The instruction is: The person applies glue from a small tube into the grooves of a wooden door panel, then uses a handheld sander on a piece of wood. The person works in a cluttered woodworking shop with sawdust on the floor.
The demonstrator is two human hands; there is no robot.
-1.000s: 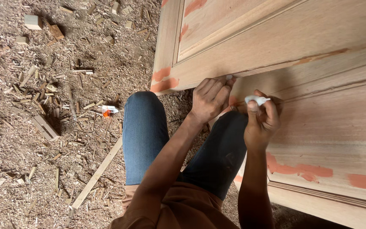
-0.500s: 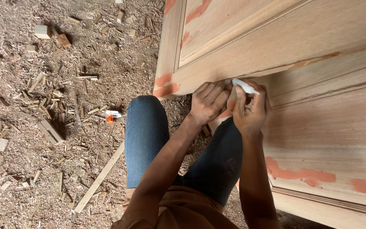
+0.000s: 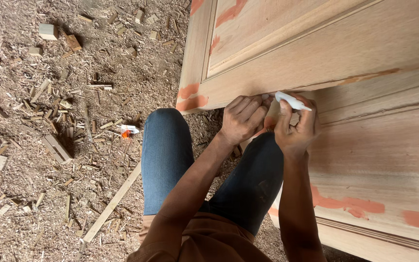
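Observation:
A large panelled wooden door [image 3: 364, 53] lies across the right side, with patches of orange-pink filler on it. My right hand [image 3: 294, 127] grips a small white scraper [image 3: 291, 101] against the door's moulded groove. My left hand [image 3: 242, 118] rests curled on the door's edge right beside it, fingers touching the wood. My knees in blue jeans [image 3: 166, 155] are below the hands, next to the door.
The ground [image 3: 49, 194] is covered in wood shavings, offcut blocks [image 3: 48, 31] and sticks. A small white and orange tube [image 3: 129, 130] lies left of my knee. A long thin wooden strip [image 3: 111, 204] lies on the shavings by my leg.
My right hand has shifted left along the groove toward my left hand, and the scraper has turned so its blade points right. The view moved slightly.

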